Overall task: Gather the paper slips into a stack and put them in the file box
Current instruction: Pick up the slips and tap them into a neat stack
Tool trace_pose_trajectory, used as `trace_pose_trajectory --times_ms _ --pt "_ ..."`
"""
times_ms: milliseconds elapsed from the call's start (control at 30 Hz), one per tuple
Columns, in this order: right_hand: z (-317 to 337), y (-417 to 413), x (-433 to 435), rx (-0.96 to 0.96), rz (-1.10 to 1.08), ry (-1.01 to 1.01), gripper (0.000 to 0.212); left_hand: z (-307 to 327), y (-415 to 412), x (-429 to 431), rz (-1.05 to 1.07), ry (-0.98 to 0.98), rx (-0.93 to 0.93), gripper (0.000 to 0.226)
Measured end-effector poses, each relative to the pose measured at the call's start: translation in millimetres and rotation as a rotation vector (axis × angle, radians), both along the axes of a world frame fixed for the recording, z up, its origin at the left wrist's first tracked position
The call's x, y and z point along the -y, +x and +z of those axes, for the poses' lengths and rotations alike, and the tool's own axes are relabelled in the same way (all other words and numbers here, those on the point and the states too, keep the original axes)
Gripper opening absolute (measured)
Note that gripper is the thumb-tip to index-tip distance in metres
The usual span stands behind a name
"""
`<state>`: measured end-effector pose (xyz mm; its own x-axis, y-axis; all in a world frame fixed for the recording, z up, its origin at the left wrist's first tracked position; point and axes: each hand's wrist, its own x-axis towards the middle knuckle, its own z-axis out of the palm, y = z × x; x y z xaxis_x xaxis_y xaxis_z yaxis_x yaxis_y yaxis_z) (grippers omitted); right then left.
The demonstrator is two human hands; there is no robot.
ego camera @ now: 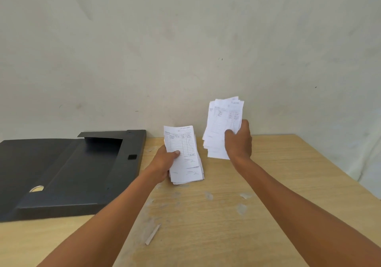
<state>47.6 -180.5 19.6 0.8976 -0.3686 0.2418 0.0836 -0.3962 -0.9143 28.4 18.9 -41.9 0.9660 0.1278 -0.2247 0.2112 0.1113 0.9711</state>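
Observation:
My left hand (165, 160) grips a stack of white printed paper slips (185, 159) near the middle of the table, thumb on top of the uppermost slip. My right hand (238, 141) holds a second, looser bundle of paper slips (221, 122) raised above the table near the wall, the slips fanned and uneven. The black file box (68, 172) lies open on the left side of the table, its lid spread flat, nothing visible inside it.
The wooden table (278, 184) has scuffed white patches and a small torn paper scrap (153, 234) near the front. A plain wall stands right behind the table. The table's right edge runs diagonally at the far right.

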Motion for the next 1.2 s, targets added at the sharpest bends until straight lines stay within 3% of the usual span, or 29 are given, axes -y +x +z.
trace_pose_trajectory --times_ms 100,200,400,600,800,967,1100,1200 --pt "13 -12 -7 -0.046 0.231 0.175 0.033 11 -19 6 -0.025 0.005 0.084 0.038" --pt "3 -29 -16 -0.206 0.415 0.057 0.039 27 -44 17 -0.118 0.002 0.179 0.027" --pt "-11 -63 -23 -0.223 0.399 0.052 0.037 35 -84 25 -0.141 -0.128 0.158 0.037" --pt "-1 -92 -12 -0.323 0.497 0.225 0.044 42 -109 32 -0.186 0.0 0.256 0.035" --pt "5 -114 1 -0.124 0.535 0.146 0.037 51 -124 38 -0.125 0.158 0.409 0.035" --pt "-28 -133 0 -0.195 0.585 0.151 0.043 19 -142 51 -0.102 0.248 0.355 0.042" --pt "-36 -133 -15 -0.122 0.526 0.285 0.04 16 -144 62 -0.056 0.203 0.371 0.046" --pt "-46 -128 -15 -0.117 0.527 0.24 0.039 13 -140 58 -0.056 0.259 0.37 0.042"
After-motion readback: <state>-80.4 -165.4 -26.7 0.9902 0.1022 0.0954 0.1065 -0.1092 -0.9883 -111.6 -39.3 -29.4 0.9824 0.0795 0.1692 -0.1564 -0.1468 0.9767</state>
